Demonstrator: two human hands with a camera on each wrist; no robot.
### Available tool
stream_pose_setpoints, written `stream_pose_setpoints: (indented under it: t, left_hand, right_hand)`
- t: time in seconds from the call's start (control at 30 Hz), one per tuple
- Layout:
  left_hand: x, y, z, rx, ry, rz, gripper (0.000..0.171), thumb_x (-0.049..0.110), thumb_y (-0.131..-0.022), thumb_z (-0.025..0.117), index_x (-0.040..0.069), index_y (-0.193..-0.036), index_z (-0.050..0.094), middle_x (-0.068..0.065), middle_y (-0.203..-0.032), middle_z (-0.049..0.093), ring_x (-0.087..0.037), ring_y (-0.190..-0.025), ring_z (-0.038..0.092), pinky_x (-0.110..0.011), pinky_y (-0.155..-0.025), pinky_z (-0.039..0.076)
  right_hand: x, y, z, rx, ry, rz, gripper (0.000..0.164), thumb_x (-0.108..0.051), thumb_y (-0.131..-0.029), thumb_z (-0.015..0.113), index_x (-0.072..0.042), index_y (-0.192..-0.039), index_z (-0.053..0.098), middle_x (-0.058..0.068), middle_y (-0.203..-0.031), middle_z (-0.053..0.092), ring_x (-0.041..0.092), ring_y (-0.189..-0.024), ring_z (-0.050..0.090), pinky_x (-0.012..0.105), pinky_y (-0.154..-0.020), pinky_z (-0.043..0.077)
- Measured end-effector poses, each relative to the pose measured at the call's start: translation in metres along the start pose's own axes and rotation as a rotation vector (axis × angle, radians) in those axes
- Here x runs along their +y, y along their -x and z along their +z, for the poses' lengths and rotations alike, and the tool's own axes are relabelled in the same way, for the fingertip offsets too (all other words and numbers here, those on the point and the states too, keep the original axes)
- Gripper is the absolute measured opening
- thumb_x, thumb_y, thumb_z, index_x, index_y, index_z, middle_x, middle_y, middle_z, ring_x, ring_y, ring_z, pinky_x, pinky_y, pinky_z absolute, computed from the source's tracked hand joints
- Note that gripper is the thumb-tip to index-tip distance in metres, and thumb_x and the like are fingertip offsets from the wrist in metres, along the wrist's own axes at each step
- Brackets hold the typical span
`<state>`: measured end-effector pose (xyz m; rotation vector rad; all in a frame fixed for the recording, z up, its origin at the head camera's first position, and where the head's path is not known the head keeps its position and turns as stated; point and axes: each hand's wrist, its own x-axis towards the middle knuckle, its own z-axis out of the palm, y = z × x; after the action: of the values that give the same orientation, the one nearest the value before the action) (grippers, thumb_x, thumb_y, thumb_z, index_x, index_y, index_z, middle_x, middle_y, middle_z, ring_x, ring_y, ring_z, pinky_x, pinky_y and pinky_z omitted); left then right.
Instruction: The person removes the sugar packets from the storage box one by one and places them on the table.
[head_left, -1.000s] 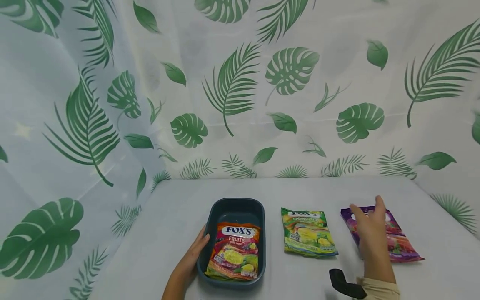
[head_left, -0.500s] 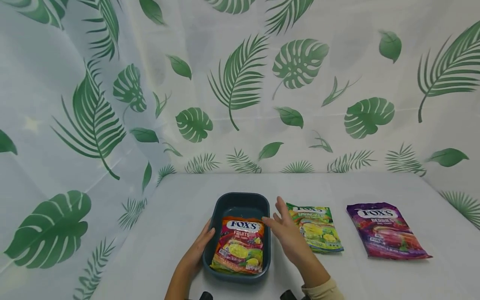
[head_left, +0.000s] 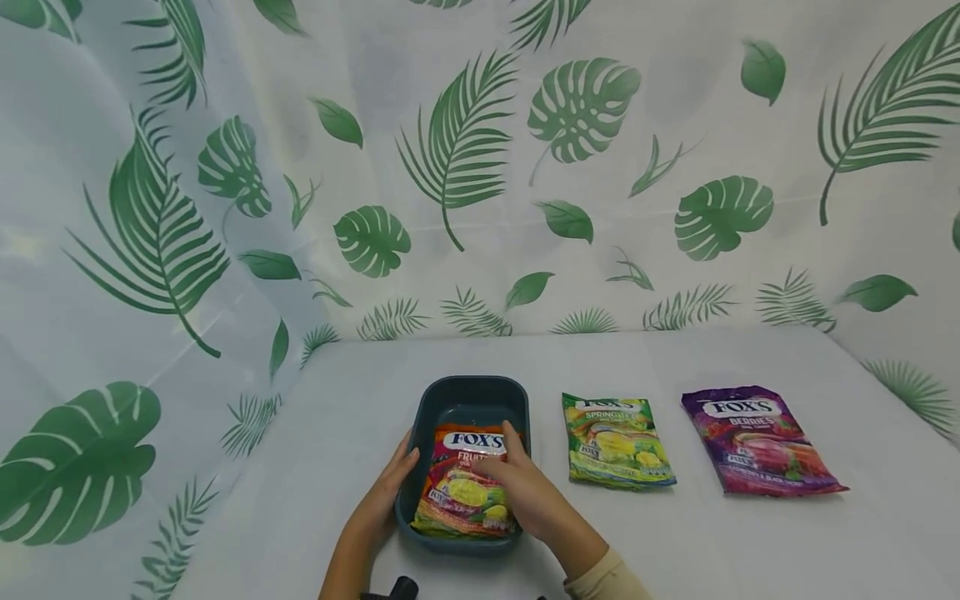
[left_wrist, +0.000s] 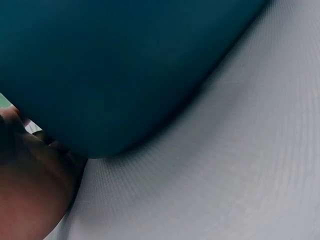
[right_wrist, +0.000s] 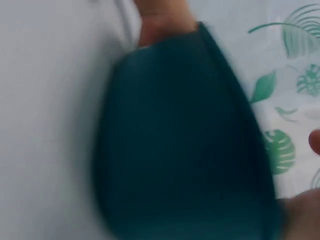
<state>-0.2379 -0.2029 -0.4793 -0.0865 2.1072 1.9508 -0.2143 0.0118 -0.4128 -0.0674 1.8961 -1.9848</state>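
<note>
Two hands were at the blue box [head_left: 468,396], and of the pair our right hand [head_left: 536,492] was nearer to what lay in it. We had it over the right rim, finger and thumb spread and not closed on anything, the tips above the right part of the orange-and-red Fruits bag [head_left: 457,492]; whether they touched the wrapper we could not tell. From that hand the bag lay to the left, inside the box, face up and toward the near end. Its long axis ran away from us, much in line with the long axis of the box, while our right forearm [head_left: 579,537] came in aslant from the near right. So we met the bag across its right side rather than end on. Our left hand [head_left: 375,496] rested against the outside of the opposite long wall, its visible fingers fairly straight. Beyond the right rim, the green bag [head_left: 617,446] sat near on the white table [head_left: 712,550], and the purple bag [head_left: 759,454] lay farther right, well apart from both hands.
</note>
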Motion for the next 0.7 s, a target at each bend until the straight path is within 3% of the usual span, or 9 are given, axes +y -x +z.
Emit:
stream_pose_setpoints:
  t: [0.27, 0.5, 0.7]
  left_hand:
    - [0.002, -0.001, 0.0, 0.018, -0.006, -0.011, 0.067, 0.048, -0.092, 0.039, 0.024, -0.148, 0.011, -0.01, -0.155, 0.001, -0.04, -0.139, -0.01, -0.069, -0.101, -0.004]
    - [0.003, 0.001, -0.001, 0.001, -0.014, -0.004, 0.067, 0.049, -0.093, 0.038, 0.025, -0.148, 0.008, -0.011, -0.155, -0.001, -0.041, -0.139, -0.008, -0.068, -0.102, -0.002]
    - [0.001, 0.0, -0.003, -0.037, 0.0, 0.014, 0.066, 0.047, -0.094, 0.036, 0.024, -0.148, 0.006, -0.012, -0.154, -0.001, -0.041, -0.139, -0.007, -0.066, -0.103, -0.001]
  right_hand:
    - [0.008, -0.009, 0.011, 0.147, 0.115, 0.023, 0.091, -0.025, -0.084, 0.06, -0.009, -0.146, -0.005, 0.026, -0.148, 0.0, 0.052, -0.131, 0.009, 0.07, -0.099, 0.011]
    - [0.008, -0.01, 0.007, 0.1, -0.022, 0.037, 0.088, -0.022, -0.087, 0.054, -0.008, -0.145, -0.01, 0.028, -0.146, 0.005, 0.049, -0.128, 0.018, 0.063, -0.103, 0.022]
    - [0.013, -0.009, 0.007, 0.053, -0.114, -0.028, 0.082, -0.019, -0.09, 0.05, -0.004, -0.145, -0.009, 0.028, -0.146, 0.004, 0.045, -0.129, 0.021, 0.057, -0.105, 0.025]
